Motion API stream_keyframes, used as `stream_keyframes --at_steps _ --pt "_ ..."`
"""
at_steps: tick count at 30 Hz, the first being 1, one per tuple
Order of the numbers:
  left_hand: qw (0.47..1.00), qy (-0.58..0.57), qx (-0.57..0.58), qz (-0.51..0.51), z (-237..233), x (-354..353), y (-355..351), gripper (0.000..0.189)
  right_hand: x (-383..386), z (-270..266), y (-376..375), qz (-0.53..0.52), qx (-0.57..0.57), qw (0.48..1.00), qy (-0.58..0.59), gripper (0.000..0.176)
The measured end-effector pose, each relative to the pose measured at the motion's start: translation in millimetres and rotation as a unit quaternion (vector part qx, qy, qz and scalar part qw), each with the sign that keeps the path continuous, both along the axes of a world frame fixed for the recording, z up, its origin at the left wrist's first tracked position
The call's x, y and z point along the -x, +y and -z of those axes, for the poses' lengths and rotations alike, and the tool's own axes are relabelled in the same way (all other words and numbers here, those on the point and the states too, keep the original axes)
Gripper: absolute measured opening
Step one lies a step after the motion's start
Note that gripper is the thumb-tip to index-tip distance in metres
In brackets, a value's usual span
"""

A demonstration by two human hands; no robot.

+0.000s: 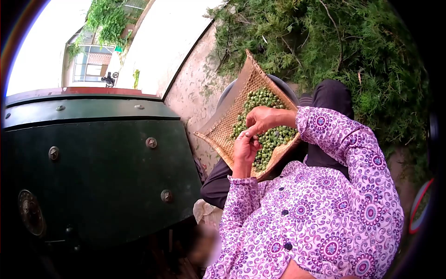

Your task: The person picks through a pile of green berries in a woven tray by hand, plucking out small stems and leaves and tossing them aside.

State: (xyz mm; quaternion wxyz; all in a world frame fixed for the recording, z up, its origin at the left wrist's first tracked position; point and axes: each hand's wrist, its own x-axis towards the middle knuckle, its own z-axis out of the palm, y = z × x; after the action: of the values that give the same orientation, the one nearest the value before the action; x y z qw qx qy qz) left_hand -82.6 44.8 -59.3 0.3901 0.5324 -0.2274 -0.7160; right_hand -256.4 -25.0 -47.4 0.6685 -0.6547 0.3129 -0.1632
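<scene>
A woven winnowing basket point(223, 132) rests tilted across my lap, partly over a grey metal basin point(284, 86). Small round green fruits point(265, 97), a few of them darker, lie heaped in it. Above the heap, my right hand point(268, 118) reaches in from the right with thumb and fingers pinched together. My left hand point(245, 151) comes up from below, its fingers curled and the tips meeting those of my right hand. Whatever sits between the fingertips is too small to make out.
Cut green conifer branches point(316, 42) pile up behind and to the right of the basket. A dark green metal door panel point(102, 176) with studs stands close on the left. Concrete ground point(197, 83) shows between them, beside a white wall point(172, 37).
</scene>
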Motion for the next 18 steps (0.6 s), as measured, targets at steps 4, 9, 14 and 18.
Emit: stream_keyframes --at_steps 4,9,14,18 --pt "0.999 0.031 -0.012 0.007 10.5 1.9 -1.0 0.015 -12.3 23.7 -1.5 0.016 0.2 0.979 0.044 0.053" --pt "0.994 0.065 -0.074 -0.054 -6.6 14.7 -2.8 0.036 -7.8 16.6 9.0 0.021 0.286 0.955 0.072 0.043" --pt "0.972 0.229 -0.059 0.01 14.0 -4.4 -7.0 0.052 -8.8 23.4 12.9 0.06 0.281 0.956 0.061 0.023" --pt "0.965 0.253 -0.066 -0.004 -0.9 1.6 -9.0 0.061 -9.5 31.7 8.4 0.096 0.291 0.952 0.018 0.012"
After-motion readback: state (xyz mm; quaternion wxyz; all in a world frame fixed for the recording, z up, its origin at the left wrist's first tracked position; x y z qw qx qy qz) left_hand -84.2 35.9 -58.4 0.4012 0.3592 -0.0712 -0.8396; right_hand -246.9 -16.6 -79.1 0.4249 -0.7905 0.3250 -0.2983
